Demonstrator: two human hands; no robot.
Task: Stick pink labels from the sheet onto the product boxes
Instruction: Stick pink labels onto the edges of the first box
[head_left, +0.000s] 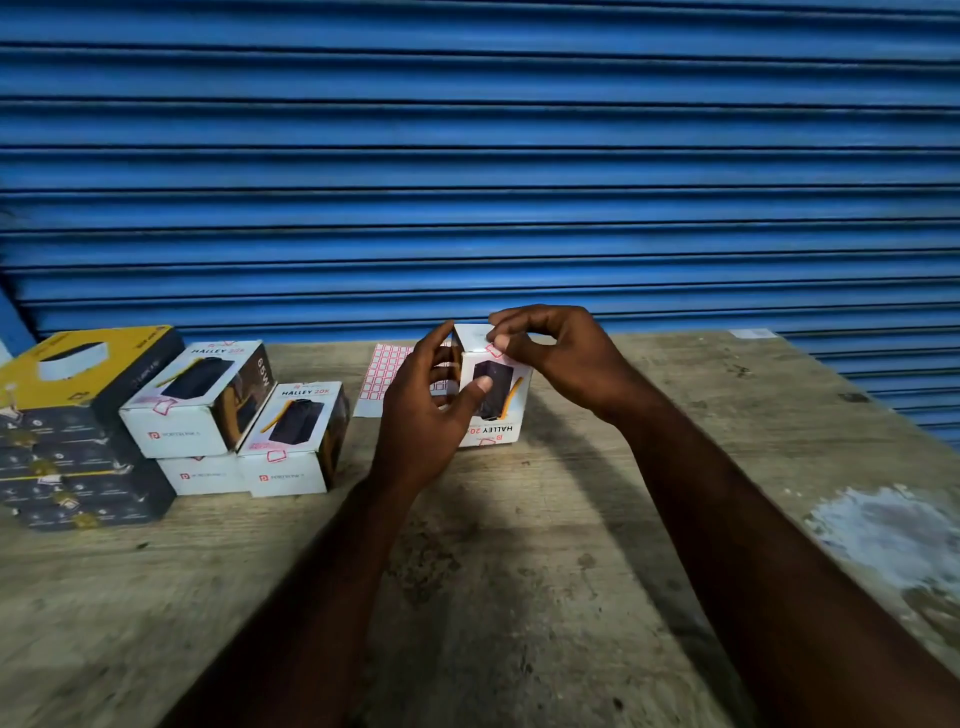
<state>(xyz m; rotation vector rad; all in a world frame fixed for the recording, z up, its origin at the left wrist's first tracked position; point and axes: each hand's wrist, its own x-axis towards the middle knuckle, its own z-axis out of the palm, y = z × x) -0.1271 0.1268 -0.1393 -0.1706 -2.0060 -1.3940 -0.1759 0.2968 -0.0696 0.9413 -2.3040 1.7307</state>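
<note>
Centrally, left hand (426, 410) grips the white box (496, 395); right hand (561, 358) pinches a pink label (494, 351) against its upper edge.

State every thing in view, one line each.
held box: gripped by the left hand, print upside down.
pink label: pinched by the right hand against the held box's upper edge.
label sheet: flat on the table, partly hidden.
stacked white boxes: upper two labelled.

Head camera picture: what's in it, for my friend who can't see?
A person's left hand grips a white product box while the right hand pinches a pink label at its top edge. A label sheet lies behind on the table; labelled boxes are stacked at left.
</note>
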